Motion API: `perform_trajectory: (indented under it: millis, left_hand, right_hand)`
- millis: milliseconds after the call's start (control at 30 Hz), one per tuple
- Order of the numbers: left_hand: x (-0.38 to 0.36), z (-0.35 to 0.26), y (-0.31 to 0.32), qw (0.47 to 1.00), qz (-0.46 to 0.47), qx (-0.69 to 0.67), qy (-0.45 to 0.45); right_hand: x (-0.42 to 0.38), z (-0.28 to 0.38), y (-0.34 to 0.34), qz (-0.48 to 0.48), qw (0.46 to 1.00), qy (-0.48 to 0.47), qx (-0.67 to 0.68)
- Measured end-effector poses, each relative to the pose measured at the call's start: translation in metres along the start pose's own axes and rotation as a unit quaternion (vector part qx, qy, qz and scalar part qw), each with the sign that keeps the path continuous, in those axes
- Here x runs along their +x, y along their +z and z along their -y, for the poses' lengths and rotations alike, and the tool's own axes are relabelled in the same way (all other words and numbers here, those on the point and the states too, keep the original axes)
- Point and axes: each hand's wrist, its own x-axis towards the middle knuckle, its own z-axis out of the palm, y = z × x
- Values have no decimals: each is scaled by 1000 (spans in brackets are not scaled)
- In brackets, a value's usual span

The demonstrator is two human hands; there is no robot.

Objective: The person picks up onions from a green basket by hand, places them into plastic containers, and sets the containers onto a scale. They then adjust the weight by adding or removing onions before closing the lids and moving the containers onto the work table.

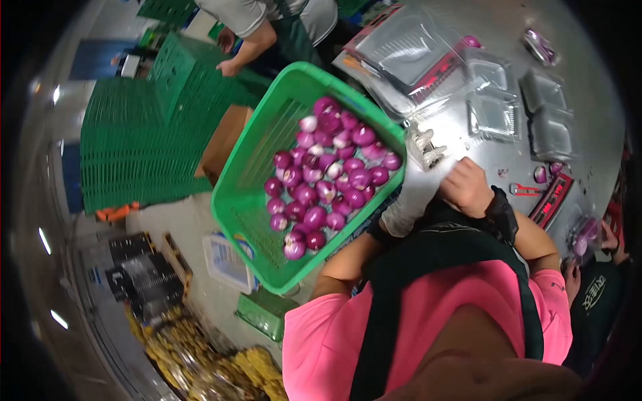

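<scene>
1. Green plastic basket (257, 167) tipped up at the table's (595, 100) near edge, part-filled with purple onions (324, 177) heaped toward its lower right side.
2. Left hand (408, 204), in a pale glove, pressed against the basket's right rim; fingers hidden behind the rim, so cannot tell whether clenched on it or only pushing.
3. Right hand (466, 187), bare, curled loosely just beside the gloved one; cannot tell if anything is held inside it; dark wrist strap (503, 212) below it.
4. Clear plastic trays (491, 113) spread over the table beyond the hands, most looking empty; one large clear lid (401, 47) further back; red tool (528, 190) and a loose onion (540, 174) to the right.
5. Likely best handled by steadying the basket's rim low and firm, keeping the tilt gentle so the heap does not roll over the edge; worth bracing the far side too, since the load sits off-centre.
6. Stacked green crates (134, 147) on the left, with another person (267, 27) leaning over them; yet another hand (612, 240) at the far right edge.
</scene>
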Motion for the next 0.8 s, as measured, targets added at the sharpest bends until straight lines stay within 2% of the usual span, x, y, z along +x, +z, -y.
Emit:
perform_trajectory:
  millis: [33,100,133,167,200,233,267,300,333,367,400,433,467,500,533,567,633,700,733,767,800]
  left_hand:
    - [0,-1,-19,995,-2,98,-27]
    - [-24,-12,-50,991,-82,-35,-103]
    - [-31,-32,-57,988,-96,-48,-111]
    - [-35,-25,-84,987,-78,-63,-128]
    - [-38,-30,-94,987,-61,-34,-147]
    - [-41,-37,-101,985,-44,-6,-169]
    - [-42,-44,-109,986,17,24,-163]
    - [-43,-52,-117,983,79,56,-156]
    - [-46,-63,-132,982,49,-25,-181]
    - [-46,-79,-157,987,75,107,-89]
    - [-51,-104,-181,969,69,235,-14]
    - [-56,-129,-206,929,45,362,56]
    - [-55,-137,-235,971,-101,217,21]
    - [-54,-145,-264,966,-250,50,33]
    - [-56,-137,-305,950,-306,43,42]
    - [-58,-135,-322,930,-332,159,24]
    - [-48,-108,-334,895,-193,401,33]
    - [-32,-66,-301,941,-71,310,-116]
    - [-22,-24,-297,896,5,441,-41]
    - [-12,18,-296,824,81,560,41]
    - [-15,42,-279,764,96,637,27]
  right_hand:
    - [3,10,5,89,994,47,41]
    - [21,18,-2,11,989,60,133]
    - [25,25,-14,-40,985,118,115]
    - [8,18,3,-169,954,223,109]
    - [18,15,-1,-166,938,302,28]
    - [19,5,13,-160,917,357,74]
    - [17,-3,27,-88,849,453,259]
    - [13,-9,39,-15,734,527,428]
    - [10,-15,48,-15,701,531,476]
    - [6,-17,54,-17,666,534,521]
    - [3,-15,53,-46,663,559,496]
    - [-2,-17,54,-79,655,597,457]
    - [-6,-17,49,-85,643,620,442]
    - [-11,-16,43,-93,630,641,427]
    - [-23,-19,42,-79,629,642,430]
    - [-33,-20,42,-72,626,634,448]
    - [-32,-13,44,-70,620,641,448]
    - [-24,-7,48,-84,617,638,453]
    - [-18,-5,48,-93,618,635,454]
    - [-14,-5,47,-92,629,630,446]
    - [-10,-4,44,-91,640,624,438]
